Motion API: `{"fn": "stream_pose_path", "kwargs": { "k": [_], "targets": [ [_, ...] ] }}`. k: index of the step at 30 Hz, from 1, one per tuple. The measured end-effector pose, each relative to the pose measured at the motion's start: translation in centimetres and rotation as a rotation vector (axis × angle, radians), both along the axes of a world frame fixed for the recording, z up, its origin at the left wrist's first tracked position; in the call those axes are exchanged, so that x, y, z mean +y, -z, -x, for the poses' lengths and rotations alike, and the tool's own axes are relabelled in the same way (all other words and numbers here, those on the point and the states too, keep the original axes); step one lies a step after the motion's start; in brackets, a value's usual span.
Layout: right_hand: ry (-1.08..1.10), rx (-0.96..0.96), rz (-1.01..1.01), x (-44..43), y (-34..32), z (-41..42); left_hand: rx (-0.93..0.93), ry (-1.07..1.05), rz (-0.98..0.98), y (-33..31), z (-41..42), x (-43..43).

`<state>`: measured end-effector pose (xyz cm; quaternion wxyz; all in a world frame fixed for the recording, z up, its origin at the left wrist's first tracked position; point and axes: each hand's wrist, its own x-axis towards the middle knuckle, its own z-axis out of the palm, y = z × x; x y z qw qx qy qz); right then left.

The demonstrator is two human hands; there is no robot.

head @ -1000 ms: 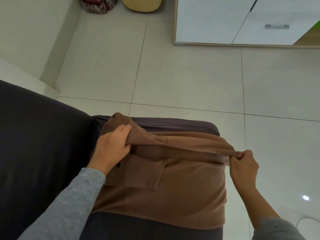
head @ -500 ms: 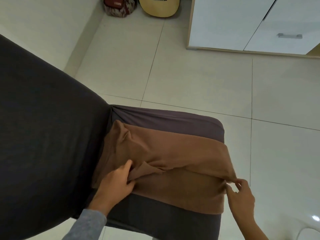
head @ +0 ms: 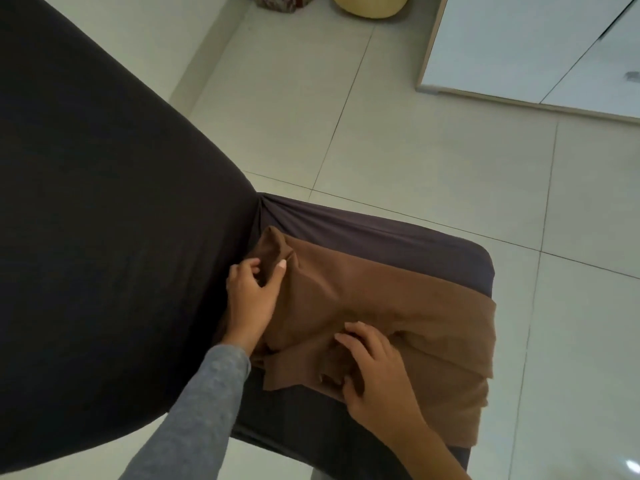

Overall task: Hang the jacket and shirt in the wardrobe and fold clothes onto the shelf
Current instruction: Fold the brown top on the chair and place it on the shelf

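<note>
The brown garment (head: 381, 299) is spread on the chair seat (head: 415, 237). A fold beside the chair back (head: 104, 220) is pinched by the left hand (head: 252, 299); the bunched near edge is gripped by the right hand (head: 377, 372).

The left hand (head: 251, 299), reaching out of a grey sleeve (head: 194, 410), is pinching a fold of the brown garment (head: 381, 289) between thumb and curled fingers. Nearer and to the right, the right hand (head: 377, 372) is gripping the garment's bunched edge.
</note>
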<state>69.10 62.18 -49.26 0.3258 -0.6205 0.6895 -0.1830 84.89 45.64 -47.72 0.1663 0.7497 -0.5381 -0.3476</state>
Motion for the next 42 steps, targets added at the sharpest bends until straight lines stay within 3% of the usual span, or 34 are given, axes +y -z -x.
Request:
{"fn": "stream_pose_path", "kwargs": {
  "k": [4,16,18,21,23,25,28,32,36,39,42],
  "targets": [
    [-0.085,0.046,0.011,-0.5,1.1,-1.1,0.017,0.03,-0.11,1.0,0.3,-2.1],
    [0.05,-0.168,0.136,0.1,2.2,-0.8,0.208,-0.306,0.046,1.7,0.2,-0.2],
    [0.055,-0.175,0.134,0.3,2.1,-0.8,0.03,-0.106,0.196,1.5,0.2,0.0],
    [0.039,-0.169,0.139,0.6,2.1,-0.7,-0.338,0.525,0.381,1.7,0.0,-0.4],
    [0.037,-0.167,0.144,0.7,2.2,-0.6,-0.492,0.785,0.335,1.6,-0.2,-1.2],
    [0.037,-0.174,0.142,0.8,2.1,-0.6,-0.57,0.777,0.175,1.4,-0.5,-1.9],
    [0.036,-0.168,0.127,0.9,2.2,-0.6,-0.509,0.643,0.058,0.9,-0.3,-2.2],
    [0.04,-0.141,0.124,1.2,2.2,-0.8,-0.269,0.58,0.249,0.6,-0.3,0.5],
    [0.077,-0.151,0.138,1.4,1.7,-1.1,0.01,0.691,0.357,0.2,-2.7,5.7],
    [0.114,-0.181,0.153,1.4,1.1,-1.3,0.155,0.694,0.26,0.1,-4.7,10.0],
    [0.177,-0.146,0.19,1.3,0.4,-1.5,0.064,0.748,0.046,1.0,-6.5,12.6]
  ]
}}
